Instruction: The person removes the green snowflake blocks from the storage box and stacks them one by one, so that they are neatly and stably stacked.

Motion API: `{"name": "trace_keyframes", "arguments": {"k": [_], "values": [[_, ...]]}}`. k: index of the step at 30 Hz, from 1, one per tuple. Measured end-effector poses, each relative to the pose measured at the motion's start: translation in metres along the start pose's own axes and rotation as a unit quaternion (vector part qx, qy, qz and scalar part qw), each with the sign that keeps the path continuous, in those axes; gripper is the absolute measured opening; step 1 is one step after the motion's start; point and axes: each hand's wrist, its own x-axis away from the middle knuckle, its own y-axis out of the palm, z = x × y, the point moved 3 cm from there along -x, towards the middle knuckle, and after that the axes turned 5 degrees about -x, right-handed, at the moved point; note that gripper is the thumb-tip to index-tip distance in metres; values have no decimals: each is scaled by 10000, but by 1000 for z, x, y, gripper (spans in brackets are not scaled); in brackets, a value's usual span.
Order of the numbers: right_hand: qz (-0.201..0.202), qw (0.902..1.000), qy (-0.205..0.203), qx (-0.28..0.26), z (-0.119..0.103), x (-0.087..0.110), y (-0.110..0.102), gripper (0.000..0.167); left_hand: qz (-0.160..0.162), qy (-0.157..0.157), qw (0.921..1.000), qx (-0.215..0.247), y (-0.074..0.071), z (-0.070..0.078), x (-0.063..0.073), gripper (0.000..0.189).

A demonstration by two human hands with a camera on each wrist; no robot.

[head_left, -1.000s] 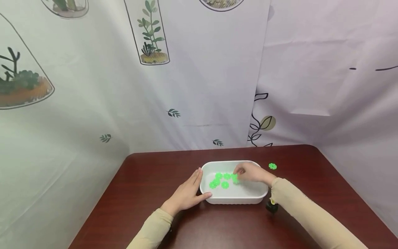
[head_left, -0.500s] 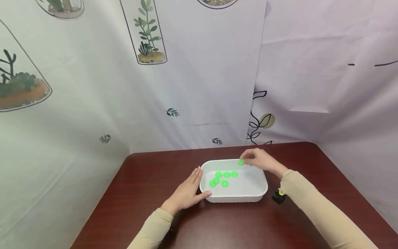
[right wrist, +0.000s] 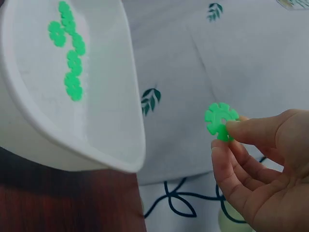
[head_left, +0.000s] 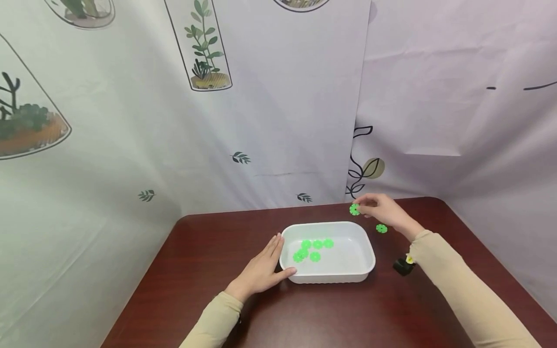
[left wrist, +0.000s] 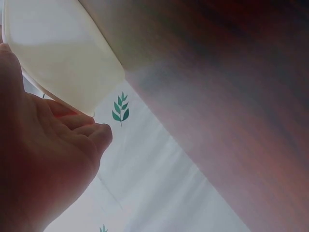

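Note:
My right hand (head_left: pixel 386 212) is above the table behind the tray's back right corner. It pinches a green snowflake disc (right wrist: pixel 220 121), a flat notched toy piece with a centre hole, between thumb and fingers. Several more green discs (right wrist: pixel 74 63) lie in the left and middle part of the white tray (head_left: pixel 328 279), some overlapping. Against the tray's left end rests my left hand (head_left: pixel 261 270), fingers extended along the side and thumb at the front rim. In the left wrist view, the left hand (left wrist: pixel 63 140) touches the tray's wall, its fingers partly hidden.
A single green disc (head_left: pixel 381 228) lies on the dark red table (head_left: pixel 217 251), right of the tray. A black wrist camera (head_left: pixel 403 266) hangs under the right sleeve. Patterned white cloth (head_left: pixel 283 121) hangs around the table's back and sides.
My right hand has lifted a disc out of the tray and carried it over the back rim, rightward and away. The left hand has stayed at the tray's left end.

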Motion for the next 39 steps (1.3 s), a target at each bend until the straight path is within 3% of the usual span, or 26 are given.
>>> {"name": "trace_keyframes", "arguments": {"k": [12, 19, 24, 39], "values": [[555, 9983, 94, -119, 11, 8, -32, 39, 68, 50, 10000, 18, 1, -2, -1, 101], [929, 9948, 338, -235, 31, 11, -40, 40, 145, 84, 9999, 7, 3, -4, -2, 100], [963, 9935, 583, -155, 53, 13, -39, 40, 100, 37, 9999, 88, 2, -3, -1, 100], [790, 9894, 967, -734, 112, 16, -28, 35, -23, -32, 9998, 174, -1, -1, 0, 101]]}}
